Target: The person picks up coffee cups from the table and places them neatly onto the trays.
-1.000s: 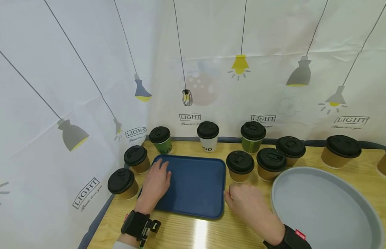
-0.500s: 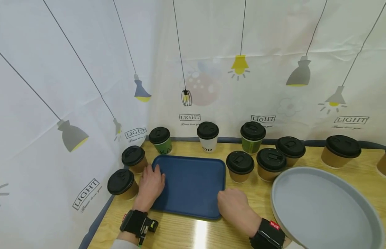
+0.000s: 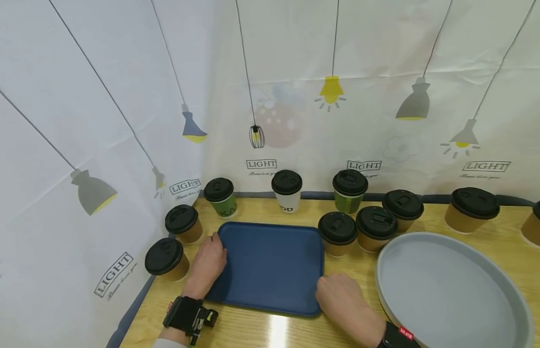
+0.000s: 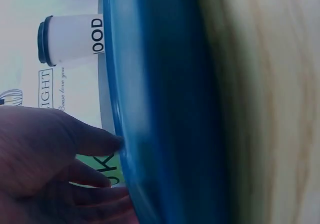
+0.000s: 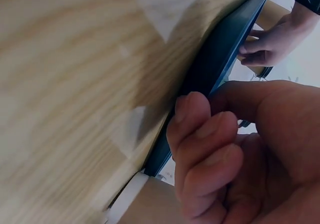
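Observation:
A dark blue rectangular tray (image 3: 270,270) lies between both hands, with nothing on it. My left hand (image 3: 210,258) grips its left edge; in the left wrist view the thumb (image 4: 102,141) meets the rim, with the other fingers lower along it. My right hand (image 3: 343,295) pinches the right edge near the front corner, fingers curled underneath, as the right wrist view shows. The tray (image 5: 220,49) is tilted in that view, with a shadow on the wood below it.
Brown cups (image 3: 176,263) with black lids stand left of the tray. Behind it are a green cup (image 3: 224,205) and a white cup (image 3: 288,200). More lidded cups (image 3: 338,246) crowd the right side. A large grey round tray (image 3: 452,290) lies at right on the wooden table (image 3: 248,328).
The left hand has drawn back to the tray's left edge, and the right hand has taken hold of the right edge. The blue tray has shifted slightly right and nearer, up off the table.

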`<control>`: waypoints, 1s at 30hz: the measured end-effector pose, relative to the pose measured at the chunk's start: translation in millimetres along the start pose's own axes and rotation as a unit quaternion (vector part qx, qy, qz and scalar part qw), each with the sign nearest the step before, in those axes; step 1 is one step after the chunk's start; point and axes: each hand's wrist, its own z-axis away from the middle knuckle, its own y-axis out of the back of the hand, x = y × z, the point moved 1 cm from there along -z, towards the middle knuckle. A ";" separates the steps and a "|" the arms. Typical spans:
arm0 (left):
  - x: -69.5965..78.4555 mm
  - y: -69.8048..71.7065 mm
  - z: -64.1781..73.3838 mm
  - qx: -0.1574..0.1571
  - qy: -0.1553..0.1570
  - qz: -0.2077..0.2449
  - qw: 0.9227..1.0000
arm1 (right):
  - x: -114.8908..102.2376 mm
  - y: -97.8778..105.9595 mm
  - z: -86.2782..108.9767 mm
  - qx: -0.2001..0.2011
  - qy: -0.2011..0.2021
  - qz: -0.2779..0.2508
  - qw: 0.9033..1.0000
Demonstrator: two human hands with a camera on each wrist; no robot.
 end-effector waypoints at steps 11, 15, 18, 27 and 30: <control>-18.9 8.0 -6.8 -0.068 -0.020 0.069 0.995 | 13.6 12.2 18.7 0.007 -0.026 -0.012 1.000; -21.3 6.7 -9.9 -0.090 -0.007 0.079 0.993 | 18.5 32.1 21.6 0.101 -0.053 -0.034 0.993; -20.8 7.3 -11.4 -0.096 -0.002 0.090 0.991 | 24.6 45.8 21.6 0.174 -0.071 -0.068 0.980; -26.6 11.5 -12.3 -0.111 0.019 0.118 0.987 | 40.0 38.9 26.5 0.134 -0.181 -0.265 0.938; -32.9 10.6 -9.9 -0.106 0.027 0.103 0.989 | 39.2 31.7 24.9 0.098 -0.214 -0.323 0.916</control>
